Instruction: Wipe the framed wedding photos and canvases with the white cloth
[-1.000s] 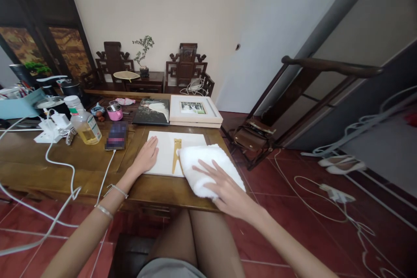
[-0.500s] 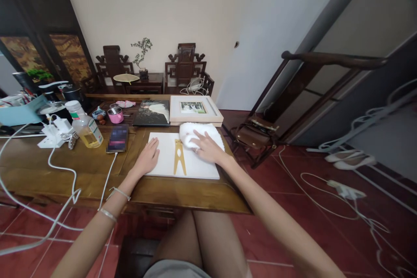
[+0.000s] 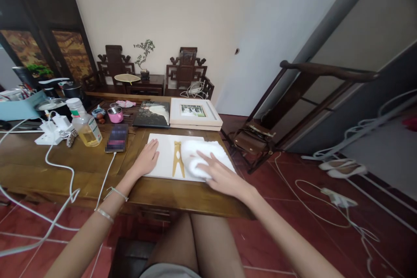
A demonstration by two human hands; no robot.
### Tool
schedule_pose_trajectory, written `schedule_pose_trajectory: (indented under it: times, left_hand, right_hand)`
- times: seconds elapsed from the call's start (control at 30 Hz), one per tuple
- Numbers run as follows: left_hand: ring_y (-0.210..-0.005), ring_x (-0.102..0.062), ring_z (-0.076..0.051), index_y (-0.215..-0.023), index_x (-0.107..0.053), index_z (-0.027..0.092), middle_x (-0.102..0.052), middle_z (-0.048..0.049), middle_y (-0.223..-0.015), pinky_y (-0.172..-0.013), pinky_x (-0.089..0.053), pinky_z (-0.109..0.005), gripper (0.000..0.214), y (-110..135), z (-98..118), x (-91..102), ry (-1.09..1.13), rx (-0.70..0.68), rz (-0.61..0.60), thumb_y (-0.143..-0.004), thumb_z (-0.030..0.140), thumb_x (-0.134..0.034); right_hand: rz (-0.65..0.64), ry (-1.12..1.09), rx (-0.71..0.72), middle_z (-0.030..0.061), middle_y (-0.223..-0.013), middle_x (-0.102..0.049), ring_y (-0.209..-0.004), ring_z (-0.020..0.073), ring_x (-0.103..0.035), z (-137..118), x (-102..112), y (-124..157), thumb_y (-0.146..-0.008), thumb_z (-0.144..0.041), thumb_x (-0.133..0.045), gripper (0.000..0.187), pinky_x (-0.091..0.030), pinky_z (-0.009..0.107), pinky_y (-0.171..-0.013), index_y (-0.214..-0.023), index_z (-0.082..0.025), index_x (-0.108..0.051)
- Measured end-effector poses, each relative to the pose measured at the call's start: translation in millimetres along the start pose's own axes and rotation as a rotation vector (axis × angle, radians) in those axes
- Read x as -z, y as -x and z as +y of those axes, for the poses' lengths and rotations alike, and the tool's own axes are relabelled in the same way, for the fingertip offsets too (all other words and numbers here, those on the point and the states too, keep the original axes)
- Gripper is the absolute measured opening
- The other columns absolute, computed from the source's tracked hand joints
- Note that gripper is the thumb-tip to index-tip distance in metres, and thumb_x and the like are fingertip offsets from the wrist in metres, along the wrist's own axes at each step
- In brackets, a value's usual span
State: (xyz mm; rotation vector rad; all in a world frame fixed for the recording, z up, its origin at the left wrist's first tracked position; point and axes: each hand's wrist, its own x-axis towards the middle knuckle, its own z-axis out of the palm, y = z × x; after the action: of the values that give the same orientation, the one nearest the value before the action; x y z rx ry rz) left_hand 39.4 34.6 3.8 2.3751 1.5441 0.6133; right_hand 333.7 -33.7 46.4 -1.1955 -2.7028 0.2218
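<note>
A white board [image 3: 166, 156] with a gold stand-shaped piece [image 3: 177, 164] lies flat near the front edge of a wooden table [image 3: 65, 165]. My left hand [image 3: 146, 158] rests flat on the board's left edge, fingers stretched out. My right hand [image 3: 219, 174] presses down on a white towel [image 3: 202, 156] that covers the board's right part, with its fingers spread over the cloth.
Behind the board lie a white picture frame [image 3: 194, 112] and a dark picture [image 3: 152, 114]. To the left are a phone [image 3: 116, 137] on a cable, a bottle [image 3: 85, 127], a pink cup [image 3: 115, 114] and a power strip [image 3: 52, 129]. Cables and shoes lie on the red floor at right.
My right hand has slid the towel over the board: from the near right corner to the far edge, then back toward me. My left hand has stayed on the board's left edge.
</note>
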Motion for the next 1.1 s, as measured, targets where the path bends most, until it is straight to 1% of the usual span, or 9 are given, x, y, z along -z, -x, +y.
schedule_pose_trajectory:
  times: [0.17,0.27,0.37,0.6,0.7,0.8,0.93,1.03,1.1]
  left_hand:
    - [-0.143,-0.027,-0.024,-0.140,-0.040,0.006,-0.035,-0.0162,-0.151,-0.117,-0.024,-0.045,0.052,-1,-1,0.0,0.012,-0.002,0.014,-0.093,0.027,-0.032]
    - [-0.142,-0.028,-0.023,-0.140,-0.041,0.009,-0.036,-0.0148,-0.150,-0.117,-0.024,-0.045,0.052,-1,-3,-1.4,0.024,-0.001,0.033,-0.092,0.027,-0.033]
    - [-0.142,-0.029,-0.024,-0.140,-0.041,0.008,-0.037,-0.0152,-0.150,-0.117,-0.025,-0.046,0.051,-2,-3,-3.0,0.030,0.000,0.046,-0.092,0.026,-0.032]
    - [-0.142,-0.029,-0.024,-0.139,-0.042,0.006,-0.036,-0.0158,-0.150,-0.118,-0.024,-0.044,0.052,-1,-1,-5.1,0.028,0.013,0.046,-0.092,0.026,-0.032]
    - [-0.142,-0.028,-0.024,-0.139,-0.042,0.004,-0.036,-0.0167,-0.150,-0.118,-0.023,-0.043,0.053,0,-1,-4.4,0.021,0.004,0.037,-0.092,0.026,-0.031]
    - [-0.143,-0.027,-0.023,-0.140,-0.041,0.006,-0.035,-0.0157,-0.151,-0.118,-0.023,-0.043,0.053,0,-3,-3.1,0.017,-0.006,0.024,-0.093,0.027,-0.030]
    - [-0.143,-0.025,-0.023,-0.141,-0.039,0.005,-0.034,-0.0152,-0.152,-0.119,-0.021,-0.041,0.054,-1,-4,-2.4,0.016,0.000,0.003,-0.094,0.029,-0.027]
    - [-0.143,-0.026,-0.023,-0.140,-0.040,0.005,-0.034,-0.0159,-0.151,-0.118,-0.022,-0.042,0.054,-2,-6,-3.6,0.032,0.000,0.016,-0.095,0.029,-0.025]
    - [-0.143,-0.026,-0.023,-0.140,-0.040,0.005,-0.035,-0.0160,-0.151,-0.118,-0.022,-0.042,0.053,-2,-7,-5.2,0.034,-0.006,0.029,-0.095,0.029,-0.025]
  right_hand:
    - [0.089,0.056,-0.108,0.0180,-0.138,-0.052,-0.142,0.0294,-0.024,48,-9,-76,-0.071,-0.001,-0.044,0.055,-0.020,0.062,-0.110,-0.123,-0.014,-0.057]
    - [0.104,0.048,-0.126,0.0195,-0.136,-0.054,-0.141,0.0302,-0.026,57,-9,-89,-0.072,0.000,-0.042,0.054,-0.020,0.062,-0.109,-0.122,-0.011,-0.058]
    - [0.083,0.042,-0.095,0.0195,-0.137,-0.052,-0.141,0.0303,-0.027,44,-9,-67,-0.069,0.000,-0.042,0.055,-0.021,0.062,-0.110,-0.120,-0.012,-0.059]
    - [-0.041,-0.077,0.048,0.0041,-0.148,-0.042,-0.143,0.0240,-0.022,-32,8,39,-0.056,0.005,-0.037,0.067,-0.021,0.054,-0.115,-0.110,-0.024,-0.063]
    - [-0.073,-0.142,0.053,0.0015,-0.148,-0.042,-0.141,0.0243,-0.026,-38,16,48,-0.054,0.004,-0.037,0.071,-0.025,0.052,-0.114,-0.113,-0.027,-0.063]
    - [-0.070,-0.147,-0.002,0.0064,-0.143,-0.049,-0.141,0.0263,-0.026,-18,14,17,-0.059,0.003,-0.038,0.068,-0.025,0.054,-0.113,-0.117,-0.023,-0.061]
    - [0.008,-0.083,-0.190,0.0146,-0.138,-0.053,-0.141,0.0343,-0.024,9,1,-57,-0.068,0.002,-0.038,0.063,-0.021,0.069,-0.107,-0.126,-0.015,-0.055]
    - [0.066,-0.072,-0.237,0.0160,-0.141,-0.049,-0.141,0.0367,-0.023,0,-7,-91,-0.072,0.002,-0.037,0.060,-0.020,0.073,-0.103,-0.127,-0.015,-0.054]
    - [0.054,-0.052,-0.174,0.0166,-0.146,-0.043,-0.142,0.0367,-0.019,-20,-10,-90,-0.072,0.002,-0.039,0.059,-0.018,0.071,-0.105,-0.126,-0.014,-0.056]
